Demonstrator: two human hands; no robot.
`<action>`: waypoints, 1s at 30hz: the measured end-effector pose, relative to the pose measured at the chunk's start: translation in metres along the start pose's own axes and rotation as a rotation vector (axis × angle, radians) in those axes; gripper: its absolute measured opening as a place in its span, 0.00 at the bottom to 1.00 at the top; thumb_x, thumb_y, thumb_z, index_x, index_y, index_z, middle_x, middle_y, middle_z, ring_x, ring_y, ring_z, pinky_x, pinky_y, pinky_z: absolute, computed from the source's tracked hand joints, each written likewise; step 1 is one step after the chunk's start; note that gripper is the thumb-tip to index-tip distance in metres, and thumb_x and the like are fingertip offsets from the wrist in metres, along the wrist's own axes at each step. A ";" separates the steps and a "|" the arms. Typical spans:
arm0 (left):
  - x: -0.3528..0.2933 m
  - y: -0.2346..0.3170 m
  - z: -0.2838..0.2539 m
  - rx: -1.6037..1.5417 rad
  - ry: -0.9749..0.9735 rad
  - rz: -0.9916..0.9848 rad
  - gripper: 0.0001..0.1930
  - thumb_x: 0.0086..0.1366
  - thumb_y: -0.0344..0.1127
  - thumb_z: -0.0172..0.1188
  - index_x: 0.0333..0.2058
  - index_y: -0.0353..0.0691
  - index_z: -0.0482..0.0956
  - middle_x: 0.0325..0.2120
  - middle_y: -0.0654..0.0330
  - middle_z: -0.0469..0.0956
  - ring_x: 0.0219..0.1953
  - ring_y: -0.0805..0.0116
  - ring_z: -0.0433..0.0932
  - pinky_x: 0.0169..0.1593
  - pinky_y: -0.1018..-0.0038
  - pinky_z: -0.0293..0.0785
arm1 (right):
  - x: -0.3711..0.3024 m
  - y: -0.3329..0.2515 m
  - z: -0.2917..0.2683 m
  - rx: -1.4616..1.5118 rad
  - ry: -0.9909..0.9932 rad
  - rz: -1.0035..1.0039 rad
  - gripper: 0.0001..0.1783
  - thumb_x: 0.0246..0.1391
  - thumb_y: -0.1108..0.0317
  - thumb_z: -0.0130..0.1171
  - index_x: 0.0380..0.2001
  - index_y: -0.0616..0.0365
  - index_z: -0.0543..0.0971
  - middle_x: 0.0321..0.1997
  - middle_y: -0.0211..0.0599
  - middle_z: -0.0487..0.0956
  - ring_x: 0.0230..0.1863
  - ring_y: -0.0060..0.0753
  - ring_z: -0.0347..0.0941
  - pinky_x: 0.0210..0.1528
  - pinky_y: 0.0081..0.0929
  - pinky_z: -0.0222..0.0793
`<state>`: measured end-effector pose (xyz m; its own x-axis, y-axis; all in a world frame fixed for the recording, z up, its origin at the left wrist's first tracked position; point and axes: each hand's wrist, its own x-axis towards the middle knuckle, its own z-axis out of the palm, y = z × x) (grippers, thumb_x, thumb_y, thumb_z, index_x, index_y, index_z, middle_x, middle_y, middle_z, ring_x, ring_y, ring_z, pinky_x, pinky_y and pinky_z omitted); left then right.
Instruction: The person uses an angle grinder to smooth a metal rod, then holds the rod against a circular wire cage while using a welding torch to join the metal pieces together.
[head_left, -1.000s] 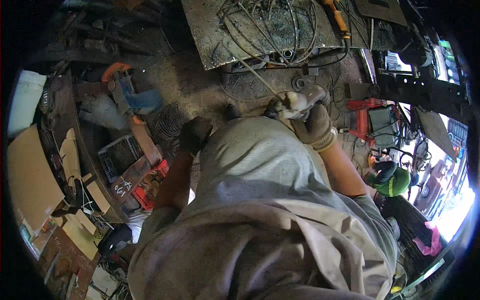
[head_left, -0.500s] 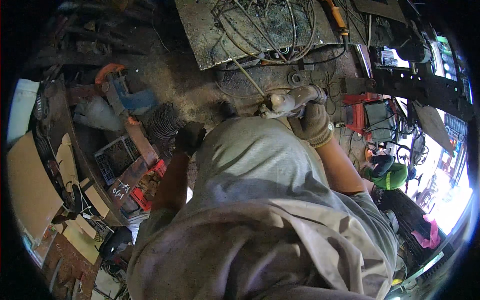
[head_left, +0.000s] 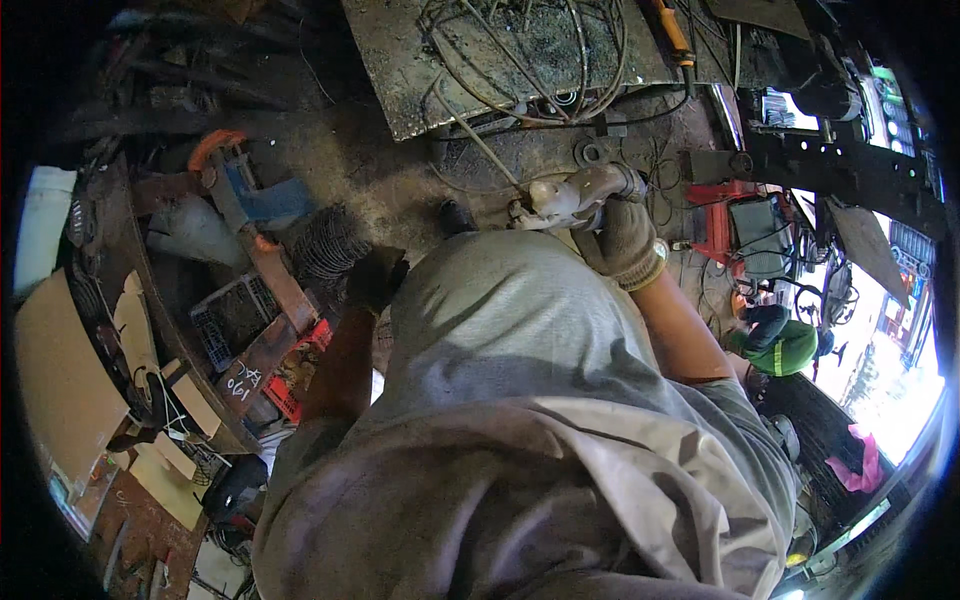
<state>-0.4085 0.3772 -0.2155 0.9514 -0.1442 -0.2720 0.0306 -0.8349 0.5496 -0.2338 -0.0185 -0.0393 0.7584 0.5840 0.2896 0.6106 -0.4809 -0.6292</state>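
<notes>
A desk (head_left: 388, 85) stood ahead of the person, with cables (head_left: 583, 60) looped across it and an orange-handled tool (head_left: 672, 30) toward its right. On the near side of the desk, apart from its front edge, the right hand (head_left: 625, 243), in a knitted glove, was curled around one end of a pale, grimy tool (head_left: 568, 200); a thin cord-like length (head_left: 480, 140) ran from about that tool toward the desk. The left hand (head_left: 376, 277), in a dark glove, was on the near side of the desk's left front corner; whether its fingers were spread or pressed together could not be told in the shadow. Left of the desk lay a wire coil (head_left: 330, 243). Right of the desk and nearer the person was a red-framed machine (head_left: 712, 225).
</notes>
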 end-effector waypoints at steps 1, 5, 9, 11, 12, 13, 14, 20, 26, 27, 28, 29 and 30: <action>0.000 0.003 -0.004 0.010 -0.005 0.014 0.20 0.71 0.51 0.53 0.49 0.43 0.84 0.45 0.48 0.83 0.50 0.46 0.81 0.53 0.54 0.78 | 0.001 0.000 0.000 -0.013 0.016 -0.018 0.30 0.46 0.62 0.70 0.54 0.57 0.77 0.52 0.50 0.81 0.51 0.58 0.79 0.55 0.45 0.75; 0.004 0.020 -0.016 0.145 -0.212 -0.210 0.19 0.71 0.49 0.53 0.50 0.45 0.83 0.46 0.50 0.83 0.51 0.49 0.81 0.52 0.55 0.78 | 0.001 -0.006 -0.006 -0.271 0.050 -0.114 0.32 0.46 0.62 0.69 0.57 0.57 0.75 0.50 0.52 0.81 0.44 0.56 0.80 0.47 0.45 0.78; 0.002 0.021 -0.014 0.160 -0.235 -0.211 0.19 0.71 0.49 0.54 0.50 0.46 0.83 0.46 0.50 0.83 0.51 0.49 0.81 0.52 0.54 0.78 | -0.013 -0.006 -0.003 -0.292 -0.030 0.034 0.19 0.50 0.68 0.71 0.46 0.58 0.79 0.46 0.44 0.82 0.46 0.51 0.80 0.49 0.44 0.76; 0.002 0.018 -0.013 0.156 -0.231 -0.199 0.18 0.71 0.49 0.54 0.49 0.46 0.83 0.46 0.50 0.83 0.51 0.49 0.81 0.52 0.54 0.78 | 0.002 0.000 -0.002 -0.319 0.071 -0.153 0.24 0.51 0.67 0.67 0.51 0.60 0.76 0.44 0.48 0.82 0.39 0.54 0.80 0.44 0.46 0.78; 0.002 0.018 -0.011 0.157 -0.235 -0.194 0.18 0.71 0.49 0.54 0.49 0.46 0.83 0.46 0.50 0.83 0.51 0.49 0.81 0.52 0.54 0.78 | 0.007 -0.002 -0.001 -0.304 0.080 -0.187 0.23 0.52 0.66 0.67 0.51 0.60 0.77 0.44 0.47 0.81 0.40 0.53 0.80 0.45 0.46 0.78; 0.002 0.017 -0.011 0.159 -0.238 -0.189 0.18 0.71 0.49 0.54 0.49 0.46 0.83 0.46 0.51 0.83 0.51 0.49 0.81 0.52 0.54 0.78 | 0.010 -0.004 -0.001 -0.271 0.076 -0.191 0.23 0.52 0.65 0.67 0.51 0.59 0.77 0.44 0.47 0.81 0.41 0.52 0.80 0.45 0.45 0.78; 0.003 0.017 -0.010 0.161 -0.242 -0.185 0.18 0.71 0.49 0.54 0.49 0.46 0.83 0.46 0.51 0.83 0.51 0.49 0.81 0.52 0.54 0.78 | 0.012 -0.008 -0.002 -0.229 0.054 -0.175 0.22 0.53 0.65 0.67 0.50 0.58 0.77 0.45 0.46 0.81 0.41 0.51 0.79 0.46 0.45 0.77; -0.002 0.016 -0.008 0.178 -0.254 -0.177 0.18 0.70 0.49 0.54 0.48 0.47 0.83 0.46 0.51 0.82 0.51 0.50 0.80 0.52 0.54 0.78 | 0.009 -0.016 -0.007 -0.160 0.028 -0.062 0.19 0.56 0.61 0.66 0.48 0.54 0.78 0.47 0.42 0.81 0.46 0.46 0.79 0.50 0.43 0.75; -0.004 0.017 -0.006 0.207 -0.276 -0.202 0.17 0.70 0.49 0.54 0.47 0.47 0.83 0.46 0.52 0.82 0.52 0.50 0.80 0.52 0.54 0.77 | 0.004 -0.003 0.009 0.172 0.082 0.067 0.18 0.53 0.60 0.68 0.45 0.54 0.79 0.44 0.43 0.80 0.47 0.49 0.78 0.50 0.43 0.73; -0.004 0.017 -0.006 0.211 -0.278 -0.203 0.17 0.70 0.49 0.54 0.47 0.47 0.83 0.46 0.52 0.82 0.52 0.50 0.80 0.52 0.54 0.77 | 0.005 -0.004 0.009 0.199 0.104 0.050 0.19 0.51 0.61 0.68 0.45 0.55 0.79 0.43 0.43 0.80 0.46 0.51 0.78 0.50 0.44 0.73; -0.001 0.017 -0.004 0.215 -0.290 -0.197 0.17 0.70 0.49 0.54 0.47 0.47 0.83 0.46 0.52 0.82 0.52 0.50 0.80 0.52 0.54 0.77 | 0.009 -0.012 0.000 0.084 0.129 0.002 0.20 0.50 0.62 0.69 0.45 0.56 0.79 0.43 0.43 0.80 0.46 0.51 0.78 0.50 0.44 0.73; 0.002 0.018 -0.003 0.213 -0.310 -0.191 0.17 0.70 0.49 0.54 0.47 0.47 0.83 0.46 0.52 0.82 0.52 0.50 0.80 0.52 0.54 0.77 | 0.009 -0.017 -0.005 -0.031 0.151 -0.046 0.20 0.49 0.62 0.69 0.45 0.56 0.79 0.43 0.43 0.80 0.46 0.50 0.78 0.51 0.44 0.73; 0.006 0.016 -0.001 0.219 -0.333 -0.188 0.17 0.70 0.49 0.54 0.47 0.47 0.83 0.46 0.52 0.82 0.52 0.51 0.80 0.52 0.54 0.77 | 0.006 -0.017 -0.006 -0.068 0.136 -0.039 0.20 0.49 0.62 0.69 0.45 0.56 0.79 0.43 0.43 0.81 0.46 0.50 0.78 0.50 0.44 0.74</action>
<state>-0.4017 0.3632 -0.2074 0.7835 -0.1125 -0.6111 0.0940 -0.9507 0.2955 -0.2382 -0.0107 -0.0224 0.7551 0.5114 0.4102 0.6504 -0.5059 -0.5666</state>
